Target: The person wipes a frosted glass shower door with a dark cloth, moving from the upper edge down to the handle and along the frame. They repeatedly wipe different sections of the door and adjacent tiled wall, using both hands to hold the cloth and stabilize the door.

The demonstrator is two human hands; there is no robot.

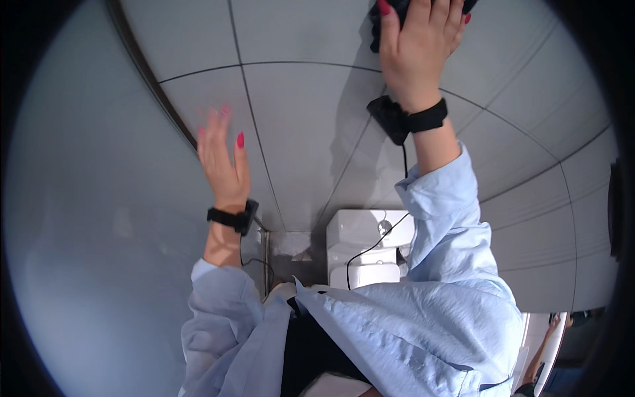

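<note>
My right hand [423,56] is pressed toward the tiled wall [297,119] at the top, its fingers spread over a dark, crumpled black cloth [376,38]. Part of that cloth lies hidden behind the hand and past the upper edge. Lower down on the left, my left hand [223,159] is raised with its fingers stretched out and nothing in them. Motion smears those fingertips, which are near the edge strip between the tiles and a smooth grey panel [99,225].
Below my arms stands a white toilet [337,228] with a round chrome button on its tank. Each wrist wears a black strapped device with a thin cable hanging from it. A white-rimmed mirror [554,344] is at lower right, and a dark fixture [615,212] sits at the far right.
</note>
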